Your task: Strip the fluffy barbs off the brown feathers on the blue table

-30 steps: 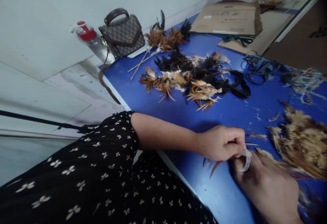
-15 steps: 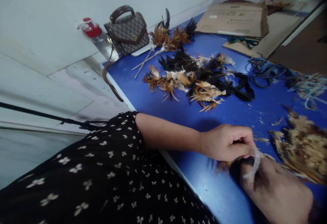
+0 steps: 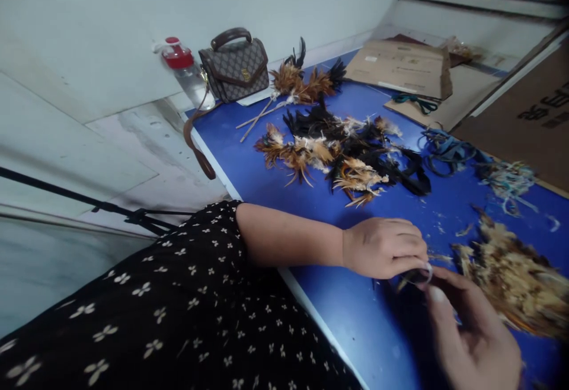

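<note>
My left hand (image 3: 384,248) is closed, fingers folded over a small dark bundle (image 3: 406,280) that looks like feathers; most of it is hidden under the hand and in shadow. A narrow white strip (image 3: 429,272) curves in a small loop at the fingertips of this hand. My right hand (image 3: 475,331) meets it there, thumb and forefinger close together at the strip, the other fingers loosely curled. To the right of both hands lies a pile of tan and brown feathers (image 3: 511,271) on the blue table (image 3: 284,194).
Black and brown feather bunches (image 3: 320,150) lie mid-table, with feathered sticks (image 3: 306,82) behind. A handbag (image 3: 235,70) and a water bottle (image 3: 189,76) stand at the far left corner. Blue cords (image 3: 448,150), tangled threads (image 3: 507,179) and flattened cardboard (image 3: 400,67) lie at right.
The white strip stood as a larger loop over my right hand; now it is a small loop between the hands. My right hand has turned, its thumb now showing. The view has shifted slightly.
</note>
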Demonstrator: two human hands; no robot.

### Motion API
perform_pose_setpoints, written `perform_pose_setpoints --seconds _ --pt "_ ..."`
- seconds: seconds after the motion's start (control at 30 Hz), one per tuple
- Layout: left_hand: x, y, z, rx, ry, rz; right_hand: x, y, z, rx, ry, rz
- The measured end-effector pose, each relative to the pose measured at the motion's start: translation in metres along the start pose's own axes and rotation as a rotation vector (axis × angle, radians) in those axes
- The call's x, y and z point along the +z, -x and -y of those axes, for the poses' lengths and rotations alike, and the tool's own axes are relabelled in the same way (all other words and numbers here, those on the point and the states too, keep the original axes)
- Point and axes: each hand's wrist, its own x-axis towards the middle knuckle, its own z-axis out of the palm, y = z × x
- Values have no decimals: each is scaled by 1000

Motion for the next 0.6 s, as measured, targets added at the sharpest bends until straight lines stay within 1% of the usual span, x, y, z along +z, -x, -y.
perform_pose_setpoints --seconds 0.07,0.13,0.2,0.27,0.33,0.4,0.5,0.6 --pt "1 0 0 66 -51 35 4 1 -1 14 42 -57" --pt "2 0 0 117 -41 18 5 4 -2 48 61 -127" --pt "2 2 -1 141 16 -44 3 7 -1 85 67 -167" --pt "2 4 -1 108 83 -129 0 9 2 126 60 -182" --pt "3 6 -1 -8 141 -189 -4 10 4 152 33 -200" --pt "6 5 0 -183 231 -195 -5 10 2 158 4 -217" --pt "14 1 3 -437 525 -134 -6 13 -7 160 -17 -219" --pt "20 -2 5 -606 838 -35 -8 14 -15 129 -14 -187"
